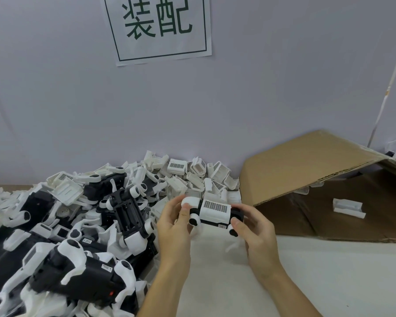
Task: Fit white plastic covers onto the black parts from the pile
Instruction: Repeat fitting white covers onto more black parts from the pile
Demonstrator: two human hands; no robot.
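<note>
We gripped one black part [213,213] between our left hand [173,223] and right hand [253,227], one white cover [215,210] seated on it, above the table [306,282]. Beside it lay one pile [78,225], uncountably many pieces, and one cardboard box [318,179].

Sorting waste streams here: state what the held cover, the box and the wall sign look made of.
White cover: looks like moulded plastic, matt, with a crisp vent grille.
Box: corrugated cardboard, plain brown; fluting shows along the cut flap edge.
Wall sign: probably paper, thin white sheet with printed green characters.
</note>
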